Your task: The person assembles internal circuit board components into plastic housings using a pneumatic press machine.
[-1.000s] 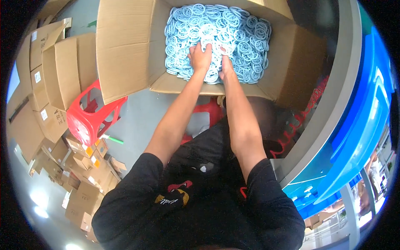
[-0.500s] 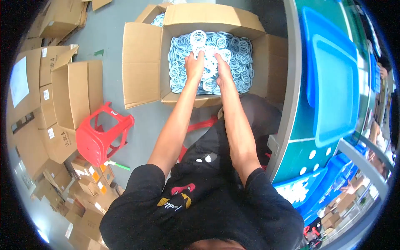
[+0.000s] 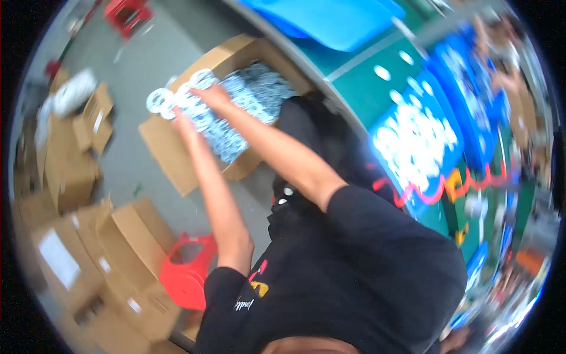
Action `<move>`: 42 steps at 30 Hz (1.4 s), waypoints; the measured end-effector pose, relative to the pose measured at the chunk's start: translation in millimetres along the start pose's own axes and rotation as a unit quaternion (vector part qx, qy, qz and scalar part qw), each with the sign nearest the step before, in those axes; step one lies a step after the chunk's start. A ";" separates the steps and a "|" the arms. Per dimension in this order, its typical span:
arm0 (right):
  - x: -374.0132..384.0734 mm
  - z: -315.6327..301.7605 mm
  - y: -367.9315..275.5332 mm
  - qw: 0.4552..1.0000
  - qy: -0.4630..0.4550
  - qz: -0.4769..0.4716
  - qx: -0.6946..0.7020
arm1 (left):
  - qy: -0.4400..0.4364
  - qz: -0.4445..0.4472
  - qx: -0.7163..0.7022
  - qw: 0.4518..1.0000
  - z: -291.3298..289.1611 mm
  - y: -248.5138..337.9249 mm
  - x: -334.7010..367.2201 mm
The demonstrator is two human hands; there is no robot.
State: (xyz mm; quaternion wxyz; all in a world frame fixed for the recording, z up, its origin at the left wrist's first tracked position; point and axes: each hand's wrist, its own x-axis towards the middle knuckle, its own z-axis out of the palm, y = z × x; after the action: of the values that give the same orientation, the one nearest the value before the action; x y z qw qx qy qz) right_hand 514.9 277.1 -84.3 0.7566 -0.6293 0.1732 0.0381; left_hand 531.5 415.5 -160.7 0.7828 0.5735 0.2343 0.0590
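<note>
My left hand [image 3: 186, 124] and my right hand [image 3: 214, 98] come close together over the left side of an open cardboard box [image 3: 167, 154]. Between them they carry a cluster of white plastic rings [image 3: 190, 101], some with smaller circles inside. One ring [image 3: 158, 100] sticks out past my left fingers, over the box's edge. Many pale rings [image 3: 259, 85] of the same kind fill the box below. Motion blurs the fingertips, and the rings hide part of them, but both hands are closed around the cluster.
At right, a green-topped bench [image 3: 359, 88] bears a blue tray [image 3: 454, 133] heaped with white pieces, and blue bins [image 3: 330, 23]. A red coiled hose [image 3: 436, 192] hangs near it. A red stool [image 3: 187, 280] and cardboard boxes [image 3: 106, 259] stand at left. Another person's arm [image 3: 501, 79] shows far right.
My view has turned toward the right, bringing the tray of white pieces into fuller sight. My hands have lifted the rings from the box's middle toward its left edge.
</note>
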 end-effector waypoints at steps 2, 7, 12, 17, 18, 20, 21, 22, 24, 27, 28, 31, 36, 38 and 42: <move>11.5 -21.1 -11.0 0.998 0.068 -0.010 0.013 | -0.032 0.001 -0.005 0.999 50.5 31.2 -21.3; -8.7 -32.0 -61.7 0.990 0.088 -0.039 0.105 | -0.090 0.059 0.050 0.993 90.5 102.0 -68.8; -72.9 -56.2 -113.4 0.965 0.075 -0.118 0.221 | -0.174 0.103 0.010 0.979 122.7 155.4 -143.5; -137.6 -143.1 -192.2 0.909 0.094 -0.225 0.339 | -0.274 0.243 0.050 0.929 211.3 181.1 -207.2; -152.4 -176.3 -202.5 0.897 0.129 -0.238 0.349 | -0.324 0.227 0.048 0.917 238.5 179.6 -242.5; -200.9 -231.8 -220.9 0.860 0.194 -0.326 0.342 | -0.388 0.231 0.037 0.892 285.9 169.5 -301.7; -225.5 -266.4 -224.7 0.866 0.257 -0.322 0.283 | -0.396 0.191 0.025 0.898 306.3 160.5 -340.6; -244.3 -292.7 -230.3 0.853 0.292 -0.341 0.266 | -0.478 0.212 0.023 0.852 320.7 160.5 -368.5; -282.0 -336.2 -229.8 0.824 0.338 -0.364 0.274 | -0.486 0.177 -0.032 0.855 350.4 121.5 -416.9; -336.2 -405.3 -197.7 0.782 0.436 -0.380 0.232 | -0.563 0.159 -0.006 0.811 360.8 78.8 -503.6; -347.3 -421.8 -184.6 0.771 0.471 -0.364 0.226 | -0.580 0.095 -0.001 0.809 361.7 62.2 -522.2; -363.8 -444.1 -147.6 0.752 0.548 -0.316 0.187 | -0.600 0.041 0.022 0.799 357.8 12.1 -540.1; -351.2 -442.7 -118.3 0.741 0.599 -0.284 0.107 | -0.607 -0.010 0.041 0.793 346.8 -17.8 -514.7; -350.7 -456.1 -112.8 0.765 0.604 -0.223 0.015 | -0.612 -0.043 0.035 0.789 348.3 -18.6 -509.8; -349.9 -453.8 -110.8 0.779 0.594 -0.123 -0.161 | -0.630 0.091 0.103 0.765 350.0 -8.8 -488.5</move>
State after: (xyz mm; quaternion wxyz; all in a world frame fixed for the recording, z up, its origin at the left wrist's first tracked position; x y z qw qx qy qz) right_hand 120.4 -127.7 61.2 0.3897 -0.6560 0.5002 -0.4094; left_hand 250.6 -68.4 58.6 0.6816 0.5776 -0.3601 -0.2685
